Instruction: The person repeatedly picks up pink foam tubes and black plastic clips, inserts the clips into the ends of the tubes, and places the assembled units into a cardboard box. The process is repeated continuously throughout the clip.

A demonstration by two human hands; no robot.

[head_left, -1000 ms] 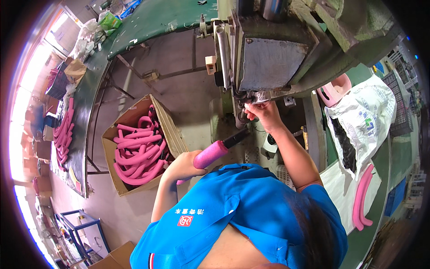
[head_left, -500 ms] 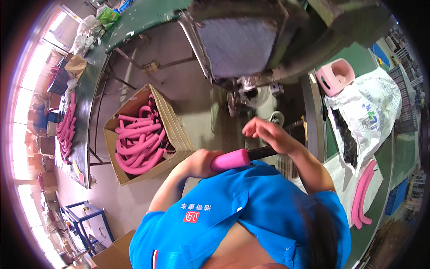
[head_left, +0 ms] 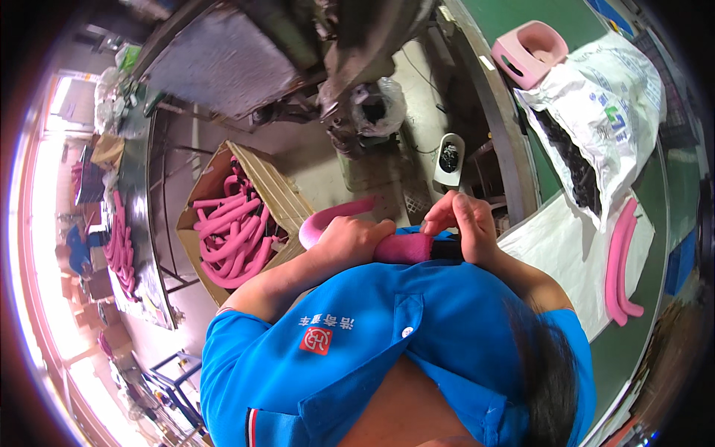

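Observation:
My left hand is wrapped round a pink foam-covered tube held against my front. To the far side of that hand, the tube curves round in a bend. A dark bar shows beside its right end; how the two join is hidden. At that end is my right hand, its fingers bent and drawn together near the foam's rim. Whatever the fingertips may hold is too small to make out.
On the left stands a cardboard box full of pink foam tubes. A machine rises ahead. On the green table at right are a pink plastic part, a white sack of black pieces and pink tubes.
My right hand has come down to the tube's end and its fingers have drawn together. The tube's curved part now shows beyond my left hand. The whole view has shifted.

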